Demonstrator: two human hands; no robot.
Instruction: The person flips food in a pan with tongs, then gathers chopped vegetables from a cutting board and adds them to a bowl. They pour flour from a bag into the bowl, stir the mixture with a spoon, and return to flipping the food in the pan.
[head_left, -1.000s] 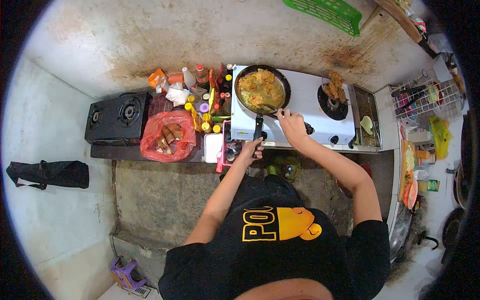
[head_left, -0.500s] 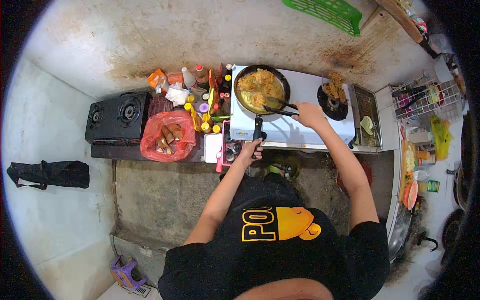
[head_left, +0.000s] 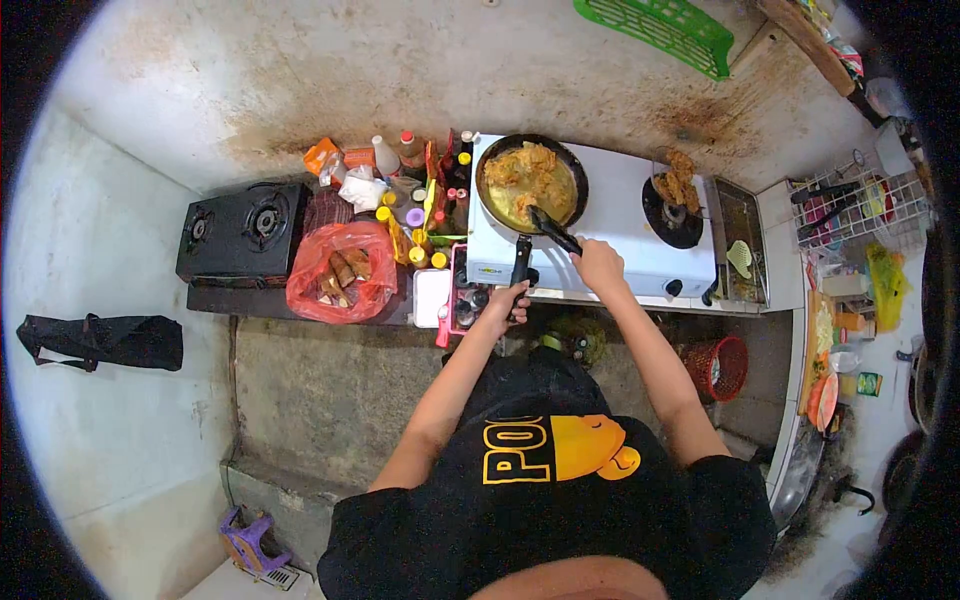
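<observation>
My left hand (head_left: 508, 306) is closed around the black handle (head_left: 522, 260) of a frying pan (head_left: 584, 190) on the white stove (head_left: 622, 215). In the pan, battered golden pieces (head_left: 525, 168) sit in bubbling oil. My right hand (head_left: 600, 268) grips black tongs (head_left: 558, 234), whose tips reach into the oil at the pan's near side, right at a piece of the food. Several browned fried pieces (head_left: 678, 178) rest over the stove's right burner (head_left: 672, 222).
Left of the stove stand bottles and jars (head_left: 418, 215), a red plastic bag (head_left: 345, 300) with brown pieces inside, and a black two-burner stove (head_left: 245, 230). A wire dish rack (head_left: 860, 210) is at the right. A red basket (head_left: 722, 370) stands on the floor.
My right hand has moved left and nearer to me, and the tongs now angle more steeply into the pan. My left hand keeps its hold on the handle. The view has shifted slightly.
</observation>
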